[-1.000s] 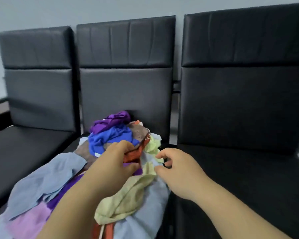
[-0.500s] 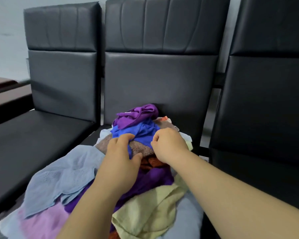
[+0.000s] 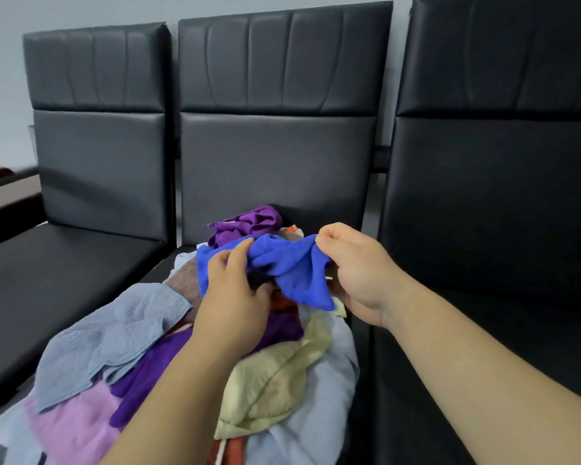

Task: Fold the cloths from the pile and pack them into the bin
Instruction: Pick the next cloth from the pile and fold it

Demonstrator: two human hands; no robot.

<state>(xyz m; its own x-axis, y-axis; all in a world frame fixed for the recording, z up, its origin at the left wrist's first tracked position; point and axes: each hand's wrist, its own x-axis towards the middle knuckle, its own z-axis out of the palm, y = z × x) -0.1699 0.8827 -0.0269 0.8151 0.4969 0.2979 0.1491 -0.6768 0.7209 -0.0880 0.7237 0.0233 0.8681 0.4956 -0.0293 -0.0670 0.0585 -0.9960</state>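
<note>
Now left hand [image 3: 235,297] and right hand [image 3: 359,273] each pinch a crumpled royal-blue cloth [image 3: 292,270] above the multicoloured cloth pile's [image 3: 275,380] twelve o'clock end.

1. Soft, flat indoor light, a bit dim overall.
2. Middle chair backrest [image 3: 275,169] has a dull grey sheen; right chair [image 3: 500,213] goes near black.
3. Blue cloth [image 3: 292,266] looks slightly smeary, and chair edges bow toward the frame's sides.

Left hand [image 3: 235,297], right hand [image 3: 359,273] grip crumpled bright-blue cloth [image 3: 292,266] above multicoloured cloth pile [image 3: 272,380] on middle black padded chair [image 3: 275,162].
</note>
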